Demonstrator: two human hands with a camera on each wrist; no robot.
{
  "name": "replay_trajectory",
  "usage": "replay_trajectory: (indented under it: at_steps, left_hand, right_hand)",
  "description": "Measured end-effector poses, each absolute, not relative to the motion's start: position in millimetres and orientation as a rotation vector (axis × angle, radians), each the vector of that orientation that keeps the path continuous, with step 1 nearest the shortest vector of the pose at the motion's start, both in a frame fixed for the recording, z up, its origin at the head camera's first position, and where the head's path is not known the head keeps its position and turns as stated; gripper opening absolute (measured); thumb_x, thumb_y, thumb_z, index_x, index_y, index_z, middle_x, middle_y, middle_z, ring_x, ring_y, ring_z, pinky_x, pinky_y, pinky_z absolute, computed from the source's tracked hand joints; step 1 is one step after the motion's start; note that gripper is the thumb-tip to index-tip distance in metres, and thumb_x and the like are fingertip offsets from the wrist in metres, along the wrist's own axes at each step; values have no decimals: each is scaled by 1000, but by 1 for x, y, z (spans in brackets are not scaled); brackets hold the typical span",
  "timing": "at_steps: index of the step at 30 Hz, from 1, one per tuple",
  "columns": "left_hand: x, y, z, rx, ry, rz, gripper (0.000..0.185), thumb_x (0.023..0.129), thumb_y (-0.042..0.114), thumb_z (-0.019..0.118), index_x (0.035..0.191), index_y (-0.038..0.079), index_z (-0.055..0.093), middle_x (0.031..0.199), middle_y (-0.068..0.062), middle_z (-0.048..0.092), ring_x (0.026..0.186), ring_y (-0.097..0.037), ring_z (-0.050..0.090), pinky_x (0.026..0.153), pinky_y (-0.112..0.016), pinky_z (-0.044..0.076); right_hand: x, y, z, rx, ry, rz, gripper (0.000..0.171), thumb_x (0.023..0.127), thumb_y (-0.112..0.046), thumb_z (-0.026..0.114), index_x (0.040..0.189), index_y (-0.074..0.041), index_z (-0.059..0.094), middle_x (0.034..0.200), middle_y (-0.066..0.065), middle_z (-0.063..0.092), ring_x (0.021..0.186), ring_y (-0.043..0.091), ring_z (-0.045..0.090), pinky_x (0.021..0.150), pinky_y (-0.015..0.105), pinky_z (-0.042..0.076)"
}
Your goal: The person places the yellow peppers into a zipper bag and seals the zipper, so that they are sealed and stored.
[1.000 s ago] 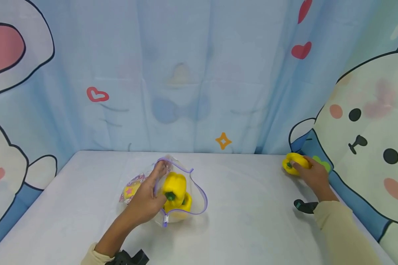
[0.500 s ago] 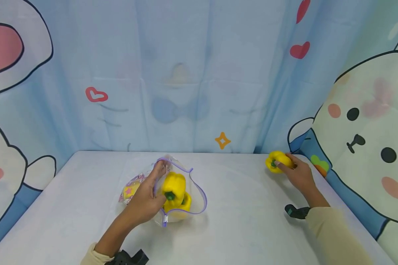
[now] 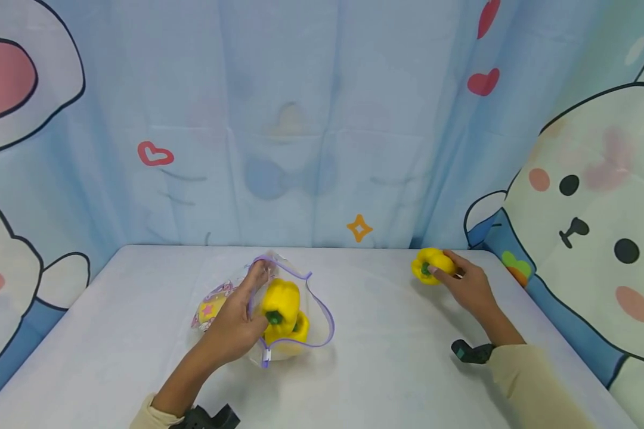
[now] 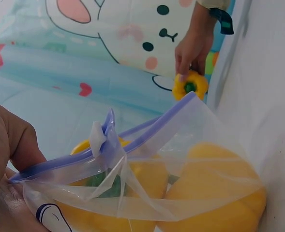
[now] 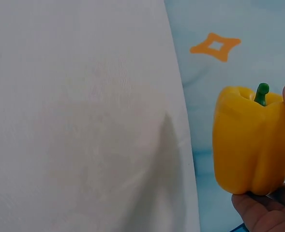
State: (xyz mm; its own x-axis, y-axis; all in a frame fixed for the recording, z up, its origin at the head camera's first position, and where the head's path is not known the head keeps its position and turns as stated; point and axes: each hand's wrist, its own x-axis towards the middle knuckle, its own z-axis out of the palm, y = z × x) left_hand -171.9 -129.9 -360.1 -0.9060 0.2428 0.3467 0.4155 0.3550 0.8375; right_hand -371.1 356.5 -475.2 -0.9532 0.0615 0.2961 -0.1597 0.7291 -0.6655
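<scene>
A clear zip bag [image 3: 292, 325] with a purple rim lies mid-table, its mouth held open by my left hand [image 3: 241, 319], which pinches the rim [image 4: 60, 162]. Two yellow bell peppers [image 3: 282, 301] sit inside the bag [image 4: 215, 193]. My right hand [image 3: 464, 283] grips a third yellow pepper [image 3: 428, 264] above the table's far right; the pepper [image 5: 251, 140] shows its green stem in the right wrist view. From the left wrist view the right hand [image 4: 193, 48] and its pepper [image 4: 190, 86] appear beyond the bag's mouth.
The white table [image 3: 386, 357] is bordered by blue cartoon curtains [image 3: 300, 119] at the back and both sides. A small printed packet [image 3: 210, 307] lies under the bag's left side.
My right hand has carried the yellow pepper leftward from the right curtain toward the bag. The left hand and bag have stayed still.
</scene>
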Motion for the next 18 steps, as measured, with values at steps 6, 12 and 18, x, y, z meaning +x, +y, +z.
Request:
replay_trajectory:
  at_steps: [6,12,18]
  left_hand:
    - [-172,-130,-360,-654,-2416,-1638,89,79,-12,48,156,4,7,159,-8,18,144,-22,22,102,-32,38]
    - [-172,-130,-360,-648,-2421,-1627,89,79,-11,49,156,5,8,160,-6,18,144,-22,23,111,-37,27]
    - [-172,-130,-360,-635,-2428,-1608,89,79,-11,49,156,7,10,159,-5,21,143,-22,23,111,-37,28]
  right_hand:
    - [-366,345,-476,88,-2629,1130,100,73,-85,41,153,-25,34,149,16,40,126,43,45,92,53,48]
    - [-335,316,-453,127,-2669,1178,88,80,-77,47,152,-26,37,148,19,40,126,43,47,89,48,51]
    - [-292,278,-410,198,-2683,1252,75,91,-53,59,150,-11,38,147,24,39,127,45,45,92,46,48]
